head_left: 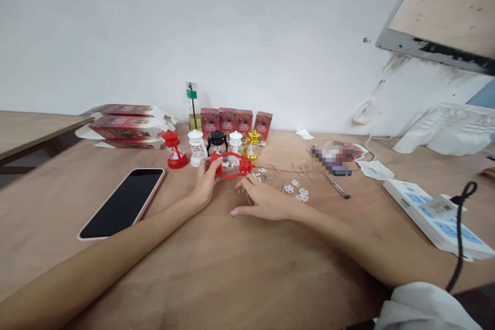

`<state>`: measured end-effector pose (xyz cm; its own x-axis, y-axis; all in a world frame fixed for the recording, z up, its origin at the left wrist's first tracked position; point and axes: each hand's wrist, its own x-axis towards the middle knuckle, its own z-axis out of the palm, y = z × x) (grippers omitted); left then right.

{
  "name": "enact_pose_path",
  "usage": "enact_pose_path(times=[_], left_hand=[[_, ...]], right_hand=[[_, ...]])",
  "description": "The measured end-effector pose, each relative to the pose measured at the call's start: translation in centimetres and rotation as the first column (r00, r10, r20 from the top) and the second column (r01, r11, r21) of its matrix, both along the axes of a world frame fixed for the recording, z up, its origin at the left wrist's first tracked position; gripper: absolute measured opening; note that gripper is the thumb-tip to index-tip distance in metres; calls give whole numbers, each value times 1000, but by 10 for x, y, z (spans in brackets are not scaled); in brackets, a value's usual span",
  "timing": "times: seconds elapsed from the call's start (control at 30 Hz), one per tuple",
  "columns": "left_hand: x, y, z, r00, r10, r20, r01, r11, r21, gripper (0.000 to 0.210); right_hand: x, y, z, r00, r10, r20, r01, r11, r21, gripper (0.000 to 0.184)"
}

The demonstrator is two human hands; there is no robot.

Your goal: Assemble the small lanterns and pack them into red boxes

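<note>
My left hand (206, 184) is closed around the base end of a small red lantern (231, 164), which lies sideways with its clear globe facing me and its top pointing right. Just below the lantern, my right hand (266, 200) reaches low over the table, thumb and fingers apart. Thin bent wires (247, 197) lie between and beside its fingers; none looks gripped. Behind the held lantern stand a red lantern (175, 150), a white lantern (198, 149), a black lantern (217, 142), a second white lantern (235, 139) and a gold lantern (252, 147).
Small white plastic pieces (302, 195) and more bent wires (305, 171) lie right of my hands, near a screwdriver (337, 186). A phone (122, 203) rests at left, a power strip (436, 219) at right. Red boxes (227, 119) and a bottle (194, 113) stand by the wall.
</note>
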<state>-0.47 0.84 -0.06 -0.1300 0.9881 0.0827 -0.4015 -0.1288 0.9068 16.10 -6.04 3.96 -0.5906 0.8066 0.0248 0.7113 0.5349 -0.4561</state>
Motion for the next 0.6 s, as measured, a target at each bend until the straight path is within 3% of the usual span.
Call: enact_pose_path(times=[0.07,0.13,0.27,0.37,0.5,0.6], left_hand=[[-4,-6,0,1000,4,3,-4,1000,-3,36],[-9,-10,1,1000,22,7,-22,1000,-9,37],[-16,-15,1,999,39,15,-39,999,-15,37],[-18,-17,2,999,43,19,-42,999,-16,37],[-18,-19,3,999,39,27,-39,999,-24,37],[-18,-20,4,999,28,27,-27,999,-25,39]], right_hand=[[1,-1,-3,998,32,52,-33,999,24,65],[2,1,-6,993,85,79,-89,995,45,69],[0,1,-7,991,111,73,-119,986,114,58],[-2,0,-5,996,90,-20,-82,962,261,49],[1,7,-6,983,3,-183,92,857,507,48],[9,19,-12,965,-61,-256,212,759,616,51]])
